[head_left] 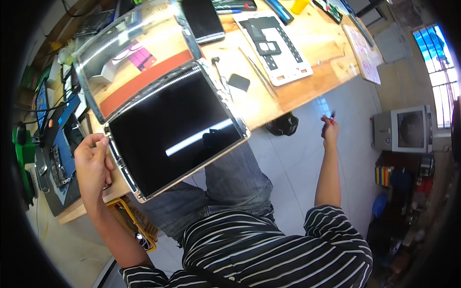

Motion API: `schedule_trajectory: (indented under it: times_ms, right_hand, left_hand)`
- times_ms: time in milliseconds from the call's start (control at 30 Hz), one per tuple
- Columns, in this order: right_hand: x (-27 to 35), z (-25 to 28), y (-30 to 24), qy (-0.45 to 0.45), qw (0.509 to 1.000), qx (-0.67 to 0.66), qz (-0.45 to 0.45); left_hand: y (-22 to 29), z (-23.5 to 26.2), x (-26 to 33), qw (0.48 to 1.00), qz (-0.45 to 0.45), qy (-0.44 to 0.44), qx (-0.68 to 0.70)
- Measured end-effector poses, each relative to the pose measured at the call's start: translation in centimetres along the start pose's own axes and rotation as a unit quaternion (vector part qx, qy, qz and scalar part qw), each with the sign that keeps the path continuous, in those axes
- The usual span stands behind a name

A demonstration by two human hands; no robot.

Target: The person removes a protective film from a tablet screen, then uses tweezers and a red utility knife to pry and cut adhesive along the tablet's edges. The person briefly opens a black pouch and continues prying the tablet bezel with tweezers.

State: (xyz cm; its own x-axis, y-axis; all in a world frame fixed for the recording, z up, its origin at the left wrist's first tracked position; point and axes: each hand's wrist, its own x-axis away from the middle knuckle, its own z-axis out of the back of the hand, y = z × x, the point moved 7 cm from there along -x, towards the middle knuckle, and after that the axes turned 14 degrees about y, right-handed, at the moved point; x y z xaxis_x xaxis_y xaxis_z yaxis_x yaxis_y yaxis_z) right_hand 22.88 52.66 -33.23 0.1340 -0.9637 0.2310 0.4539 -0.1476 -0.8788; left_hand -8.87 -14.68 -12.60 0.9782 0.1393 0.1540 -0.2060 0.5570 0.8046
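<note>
My left hand (93,158) is closed on the left edge of an opened tablet (175,134), thumb on its rim. The tablet's black display faces up, tilted over my lap at the table's front edge. From its far side, a clear glass front panel (168,31) with a dark border extends away over the table. My right hand (329,130) is out to the right, above the floor and away from the tablet. Its fingers are pinched around a small red and dark object, too small to name.
On the wooden table (307,91) lie a white tablet back (273,45), tweezers (258,72), a small black square (239,82), a screwdriver (221,76) and a dark phone-like device (202,19). Circuit boards lie at left. A yellow basket (132,221) and a black bag (282,125) are below.
</note>
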Motion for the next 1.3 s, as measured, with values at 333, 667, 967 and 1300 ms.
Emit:
schedule_trajectory:
  times_ms: [333,667,967,1300]
  right_hand:
    - [17.8,-7.6,-27.7,-0.13,0.908,0.037,0.396]
    - [12.1,-14.5,-31.6,-0.002,0.849,0.287,0.444]
    - [18.9,-16.2,-32.5,-0.096,0.822,0.193,0.527]
    - [27.9,-24.5,-31.3,-0.267,0.773,0.342,0.463]
  left_hand:
    - [1.0,-0.7,-0.8,1.0,-0.008,-0.005,0.009]
    - [2.3,-1.1,0.4,0.999,-0.036,0.025,0.004]
    - [2.7,-1.1,0.5,0.999,-0.04,0.0,0.001]
    - [2.4,-1.2,-0.3,0.998,-0.031,-0.035,0.046]
